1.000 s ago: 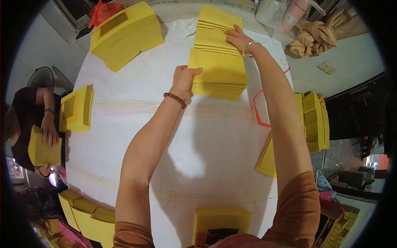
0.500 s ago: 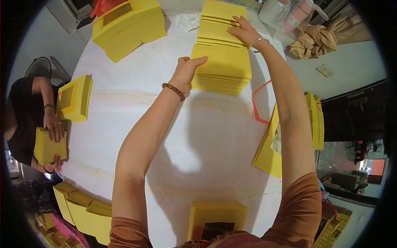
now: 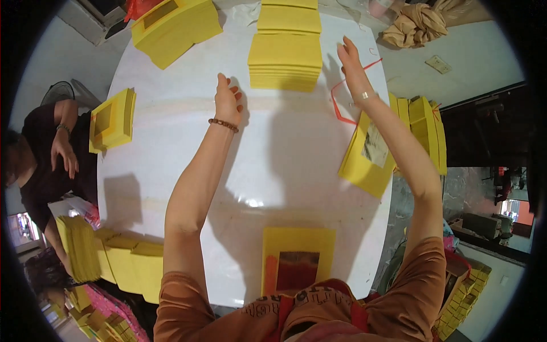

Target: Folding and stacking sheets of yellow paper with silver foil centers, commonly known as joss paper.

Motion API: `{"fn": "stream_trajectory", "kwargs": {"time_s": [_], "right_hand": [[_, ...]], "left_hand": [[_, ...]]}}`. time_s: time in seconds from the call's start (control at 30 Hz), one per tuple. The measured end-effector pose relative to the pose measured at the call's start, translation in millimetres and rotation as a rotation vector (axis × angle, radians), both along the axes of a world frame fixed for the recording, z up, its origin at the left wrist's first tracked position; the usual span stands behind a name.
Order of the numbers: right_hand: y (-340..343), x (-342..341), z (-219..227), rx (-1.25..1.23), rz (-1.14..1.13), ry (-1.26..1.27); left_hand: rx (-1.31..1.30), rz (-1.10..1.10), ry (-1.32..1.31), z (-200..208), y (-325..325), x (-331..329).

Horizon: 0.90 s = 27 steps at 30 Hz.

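Both of my hands hover over the white-covered table [image 3: 188,137], apart from each other and holding nothing. My left hand [image 3: 227,104] is open with its fingers loosely bent, left of and nearer than a row of yellow paper stacks [image 3: 285,51]. To the right of that row is my right hand [image 3: 353,71], its fingers stretched out. The stacks stand one behind another at the far middle, their layered edges facing me. Below my right hand a thin red cord [image 3: 336,105] lies on the table. Close to my body rests a yellow packet [image 3: 299,239] with a dark rectangular panel.
More yellow stacks stand at the far left [image 3: 182,37] and left edge [image 3: 112,121]. Yellow sheets [image 3: 362,165] lie near my right forearm. At the left a co-worker's hand [image 3: 64,151] hangs free, beside a thick yellow stack [image 3: 78,248]. Crumpled brown cloth [image 3: 416,25] sits beyond the table.
My hands have come off the yellow stacks and moved apart, back toward me. The co-worker's yellow bundle has left the left table edge; a thick stack now shows lower left. The view has shifted.
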State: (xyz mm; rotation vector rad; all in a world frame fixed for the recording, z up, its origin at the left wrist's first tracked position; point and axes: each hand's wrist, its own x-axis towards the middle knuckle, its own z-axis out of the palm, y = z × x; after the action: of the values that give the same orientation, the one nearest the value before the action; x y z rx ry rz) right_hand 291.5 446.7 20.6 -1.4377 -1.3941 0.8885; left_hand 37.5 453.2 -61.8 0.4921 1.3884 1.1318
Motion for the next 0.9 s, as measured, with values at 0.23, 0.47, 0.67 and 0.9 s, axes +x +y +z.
{"fn": "stream_trajectory", "kwargs": {"time_s": [0.23, 0.47, 0.67, 0.9], "right_hand": [[-216, 23, -42, -0.472, 0.192, 0.277], [-400, 17, -105, -0.546, -0.136, 0.798], [-440, -52, -87, -0.437, -0.036, 0.996], [-429, -49, -103, -0.232, 0.089, 0.945]], "left_hand": [[0.08, -0.137, -0.223, -7, -168, -34], [0.158, -0.304, -0.189, -11, -406, -48], [0.257, -0.434, -0.127, -26, -440, -24], [0.363, -0.464, 0.112, 2, -425, 2]]}}
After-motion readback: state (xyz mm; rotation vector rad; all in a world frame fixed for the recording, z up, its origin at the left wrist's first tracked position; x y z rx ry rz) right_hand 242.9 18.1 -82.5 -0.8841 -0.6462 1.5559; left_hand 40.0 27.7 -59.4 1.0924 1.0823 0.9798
